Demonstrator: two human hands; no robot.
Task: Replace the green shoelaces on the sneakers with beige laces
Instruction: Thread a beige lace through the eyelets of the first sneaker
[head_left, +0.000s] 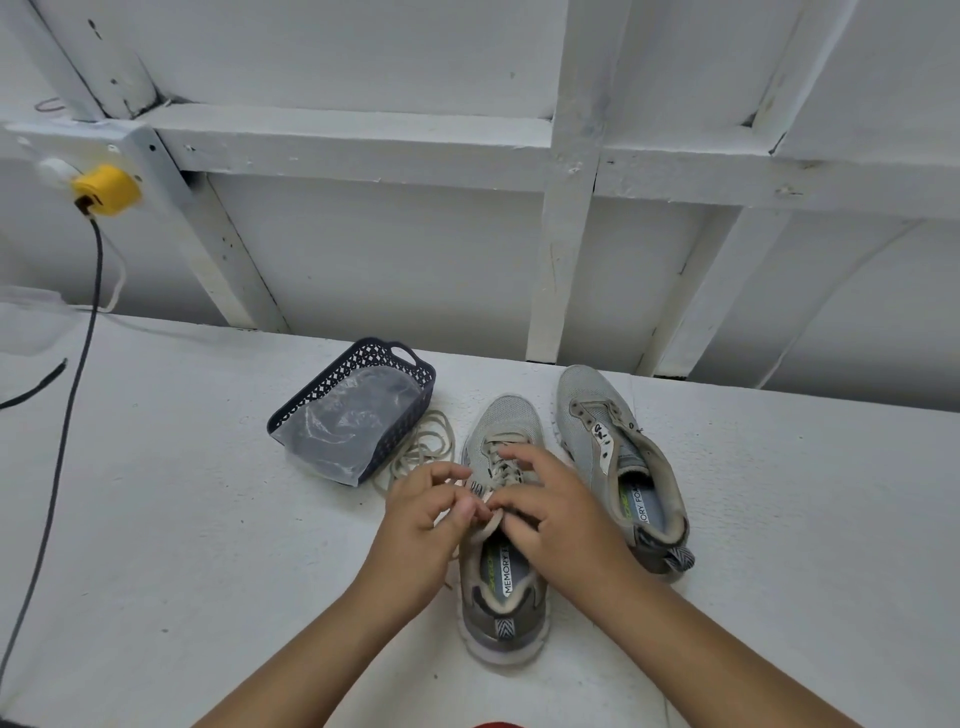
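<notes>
Two bare forearms reach in from the near edge, sleeveless and without watch or rings, ending in the left hand (423, 525) and right hand (558, 512), both with short, unpainted nails.

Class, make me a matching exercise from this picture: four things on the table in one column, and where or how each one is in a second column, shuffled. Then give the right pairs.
Things
1. near sneaker
2. far sneaker
3. dark basket
4. loose beige lace

States
A. holds a clear plastic bag
B. eyelets bare, no lace
C. coiled on the table beside the basket
D. beige lace being worked by both hands

Pairs: 1-D, 2-B, 3-A, 4-C
</notes>
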